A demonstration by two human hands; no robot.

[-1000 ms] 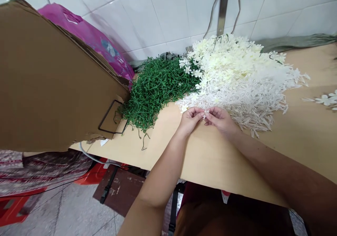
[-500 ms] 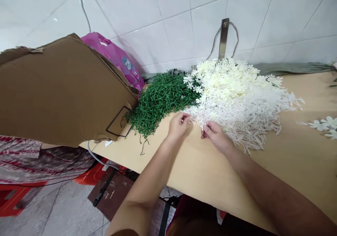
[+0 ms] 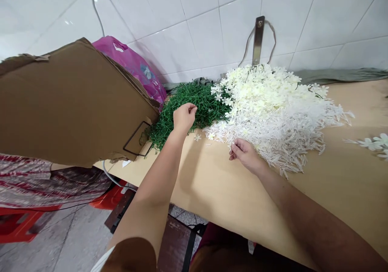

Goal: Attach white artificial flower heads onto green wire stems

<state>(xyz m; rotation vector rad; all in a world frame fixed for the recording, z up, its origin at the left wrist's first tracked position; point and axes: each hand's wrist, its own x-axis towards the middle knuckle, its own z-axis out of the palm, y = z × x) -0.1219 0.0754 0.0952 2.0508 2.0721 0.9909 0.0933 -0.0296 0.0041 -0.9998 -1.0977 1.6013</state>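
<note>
My left hand hovers over a heap of green plastic stems, its thumb and fingers pinched together; anything between them is too small to make out. Beside the pale pile, my right hand is closed in a pinch on what looks like a small white artificial flower, mostly covered by the fingertips. The pile has cream-white artificial flowers at the back and thin white plastic stems in front. A single loose flower lies on the table between my hands.
A large cardboard box stands at the left of the wooden table, with a pink plastic bag behind it. White flower sprigs lie at the right. A metal bracket is fixed to the tiled wall. Patterned clothing of another person shows at left.
My left hand has lifted from the edge of the white pile and moved up and left over the green stems. A loose flower now shows on the table. My right hand has barely moved.
</note>
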